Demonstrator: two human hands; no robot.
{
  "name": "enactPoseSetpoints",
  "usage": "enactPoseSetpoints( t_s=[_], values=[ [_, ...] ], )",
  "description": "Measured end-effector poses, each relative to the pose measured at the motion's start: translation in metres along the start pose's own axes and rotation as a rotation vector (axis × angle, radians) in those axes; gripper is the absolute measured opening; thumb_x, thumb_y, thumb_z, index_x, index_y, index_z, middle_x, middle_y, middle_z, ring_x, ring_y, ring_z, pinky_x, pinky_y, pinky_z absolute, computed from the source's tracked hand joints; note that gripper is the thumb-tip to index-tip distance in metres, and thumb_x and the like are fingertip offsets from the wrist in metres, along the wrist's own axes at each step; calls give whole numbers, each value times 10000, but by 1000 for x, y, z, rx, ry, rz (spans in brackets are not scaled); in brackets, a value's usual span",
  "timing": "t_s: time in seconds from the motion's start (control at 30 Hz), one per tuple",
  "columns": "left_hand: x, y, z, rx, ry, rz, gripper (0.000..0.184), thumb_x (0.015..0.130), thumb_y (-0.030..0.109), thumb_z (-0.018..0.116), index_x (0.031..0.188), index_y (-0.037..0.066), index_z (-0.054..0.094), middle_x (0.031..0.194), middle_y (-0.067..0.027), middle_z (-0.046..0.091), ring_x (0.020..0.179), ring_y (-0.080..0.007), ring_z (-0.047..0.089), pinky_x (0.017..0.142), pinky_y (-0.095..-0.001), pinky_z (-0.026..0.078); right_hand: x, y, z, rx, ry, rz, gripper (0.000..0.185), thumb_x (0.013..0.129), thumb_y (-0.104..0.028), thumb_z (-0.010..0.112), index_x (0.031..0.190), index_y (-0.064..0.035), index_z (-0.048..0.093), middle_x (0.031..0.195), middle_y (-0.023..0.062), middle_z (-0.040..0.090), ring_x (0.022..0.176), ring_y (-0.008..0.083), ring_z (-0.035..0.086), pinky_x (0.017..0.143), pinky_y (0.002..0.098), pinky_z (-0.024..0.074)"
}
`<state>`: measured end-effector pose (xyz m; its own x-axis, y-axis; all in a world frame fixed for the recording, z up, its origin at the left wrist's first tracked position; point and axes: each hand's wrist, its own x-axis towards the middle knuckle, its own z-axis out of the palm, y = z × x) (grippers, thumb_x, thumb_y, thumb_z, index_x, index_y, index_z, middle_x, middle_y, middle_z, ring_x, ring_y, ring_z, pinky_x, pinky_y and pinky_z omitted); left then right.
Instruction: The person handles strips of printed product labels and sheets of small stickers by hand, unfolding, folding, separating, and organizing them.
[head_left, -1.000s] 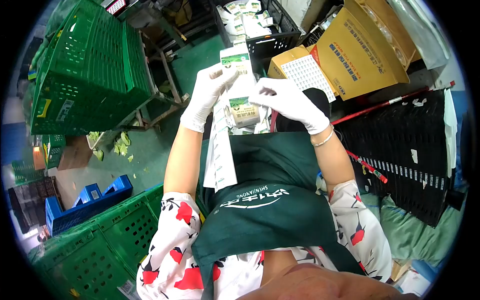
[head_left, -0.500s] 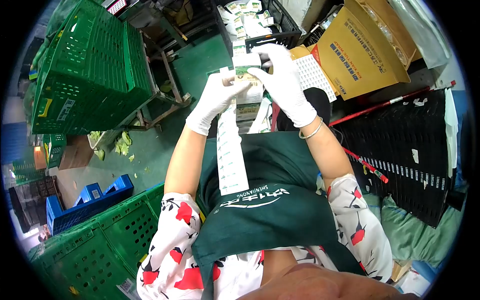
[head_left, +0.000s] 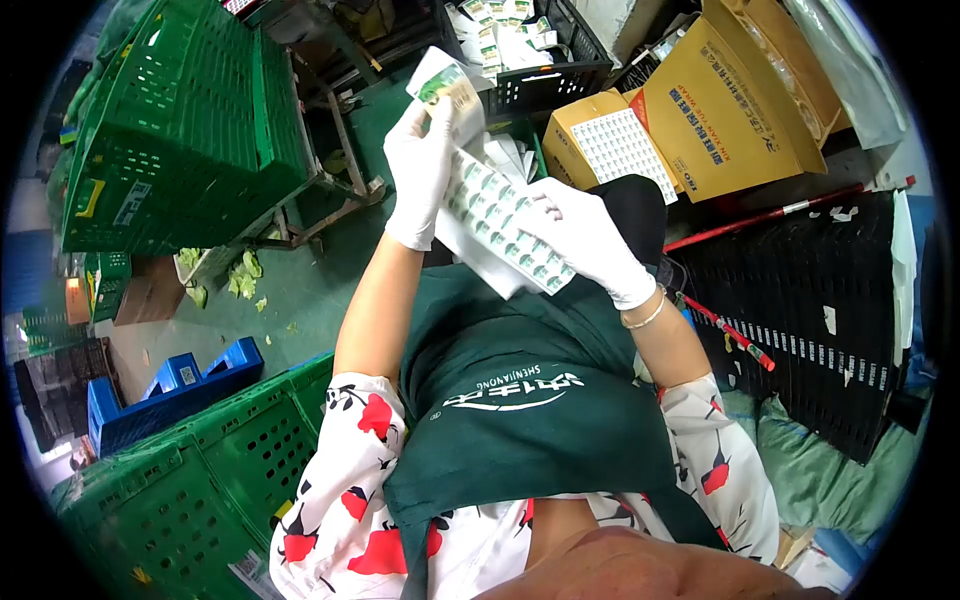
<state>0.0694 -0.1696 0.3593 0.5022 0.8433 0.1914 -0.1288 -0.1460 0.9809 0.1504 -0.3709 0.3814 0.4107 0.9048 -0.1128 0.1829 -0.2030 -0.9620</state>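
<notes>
Both my hands wear white gloves. My left hand (head_left: 418,165) is closed on a white-and-green printed paper sleeve (head_left: 450,95), held up at the top of a sticker sheet (head_left: 500,218). The sheet carries rows of small green-and-white labels and slants down to the right over my lap. A plain white strip (head_left: 478,258) hangs behind it. My right hand (head_left: 590,238) has its fingers bent together at the sheet's right edge; whether a single label is between the fingertips cannot be made out.
A black crate (head_left: 540,80) of printed sleeves stands ahead. Right of it is a cardboard box (head_left: 577,160) with another label sheet (head_left: 625,150) on top. Green crates (head_left: 170,130) are stacked at left, black crates (head_left: 800,310) at right. A red pole (head_left: 735,335) leans near my right arm.
My left hand has lifted the printed sleeve up and left. My right hand has come down toward my lap, to the sheet's edge. The label sheet now faces up between the hands.
</notes>
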Motion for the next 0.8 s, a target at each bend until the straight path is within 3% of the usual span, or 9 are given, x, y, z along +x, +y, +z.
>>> enactPoseSetpoints(
  t_s=[0.17, 0.3, 0.33, 0.43, 0.47, 0.57, 0.6, 0.7, 0.8],
  values=[
    [4, -7, 1, -119, 132, 114, 219, 961, 102, 631, 1131, -25, 689, 956, -30, 706, 815, -47, 576, 724, -212, 479, 0, 7, 7, -73, 1, -26, 398, 921, -154, 667, 1282, -2, 600, 908, 47, 700, 759, 64, 616, 754, 226, 519],
    [-2, 6, 8, -103, 165, 153, 216, 953, 76, 635, 1138, -25, 686, 963, -32, 709, 825, -60, 595, 745, -229, 495, 10, 4, 13, -37, 137, -104, 465, 919, -140, 667, 1358, -32, 557, 1053, 76, 672, 831, 49, 604, 767, 244, 525],
    [-3, 6, 9, -76, 167, 154, 219, 953, 78, 635, 1140, -23, 685, 961, -36, 712, 828, -62, 600, 748, -232, 499, 15, -2, 12, -105, 168, -86, 462, 923, -236, 673, 1338, -71, 556, 1088, 120, 667, 881, 162, 642, 821, 296, 521],
    [-5, 4, 13, -5, 174, 194, 223, 953, 83, 634, 1147, -17, 683, 955, -48, 719, 835, -65, 611, 753, -239, 508, 30, -4, 14, -355, 237, -324, 415, 926, -223, 659, 1313, -93, 581, 1097, 106, 669, 904, 201, 657, 828, 315, 524],
    [-4, 2, 13, 11, 178, 231, 224, 953, 84, 634, 1148, -14, 683, 952, -54, 721, 835, -65, 613, 751, -240, 510, 31, -9, 15, -297, 166, -227, 369, 928, -188, 642, 1288, -114, 604, 1100, 100, 668, 922, 255, 665, 832, 336, 529],
    [-4, 0, 11, 72, 190, 274, 223, 952, 86, 633, 1146, -12, 682, 942, -70, 725, 828, -68, 619, 750, -248, 514, 33, 0, 20, -335, 164, -347, 361, 931, -93, 628, 1291, -79, 608, 1040, 109, 674, 918, 178, 658, 848, 292, 516],
    [-4, 0, 10, 93, 191, 276, 222, 952, 86, 632, 1145, -13, 682, 939, -75, 726, 825, -70, 620, 750, -251, 515, 31, -4, 23, -346, 208, -369, 337, 918, -58, 612, 1251, -97, 646, 1027, 112, 683, 950, 199, 669, 833, 306, 532],
    [1, -10, 8, 22, 200, 190, 214, 953, 90, 629, 1128, -22, 682, 927, -67, 723, 805, -69, 614, 734, -249, 511, 23, -13, 25, -678, 279, -594, 355, 862, -14, 620, 1190, -125, 694, 1044, 88, 689, 944, 219, 671, 801, 310, 550],
    [11, -26, 4, -33, 217, 101, 217, 964, 113, 606, 1104, -34, 685, 888, -47, 711, 736, -62, 576, 656, -241, 481, 19, -2, 28, -692, 289, -772, 375, 800, 16, 626, 1163, -49, 691, 1032, 130, 686, 902, 280, 674, 782, 323, 565]
  ],
)
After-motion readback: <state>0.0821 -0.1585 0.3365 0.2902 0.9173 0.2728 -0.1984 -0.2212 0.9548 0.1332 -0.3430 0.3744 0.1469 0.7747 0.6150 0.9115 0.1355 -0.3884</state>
